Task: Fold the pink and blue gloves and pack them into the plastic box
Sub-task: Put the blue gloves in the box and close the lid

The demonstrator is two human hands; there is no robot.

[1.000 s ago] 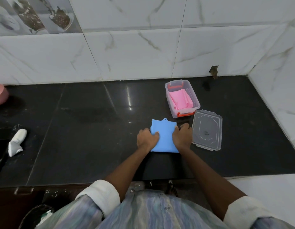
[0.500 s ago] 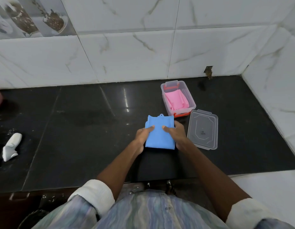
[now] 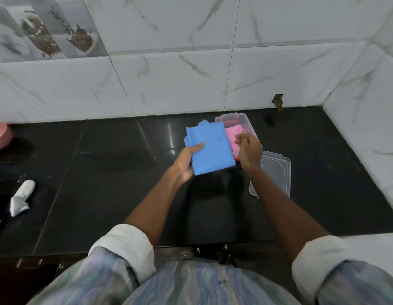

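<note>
Blue glove (image 3: 210, 148) folded flat into a neat rectangle w/ small hang loop at 12 o'clock, lifted off the table (image 3: 107, 172), pinched by left hand (image 3: 188, 160). Right hand (image 3: 249, 148) loosely curled, holding nothing, at its 3 o'clock. Pink glove (image 3: 233, 137) lies in plastic box (image 3: 246, 119).

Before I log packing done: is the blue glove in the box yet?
Out. The left hand holds the folded blue glove above the counter, beside the box.

The plastic box (image 3: 246, 122) stands lidless near the back wall, its opening partly screened by the folded blue glove (image 3: 211, 148), with the pink glove (image 3: 233, 137) already lying inside. Its lid (image 3: 273, 175) occupies the bench (image 3: 103, 172) just right of it, while the wide dark stretch to the left lies bare as far as a white object (image 3: 21, 200) and a pink bowl (image 3: 1, 135).
</note>
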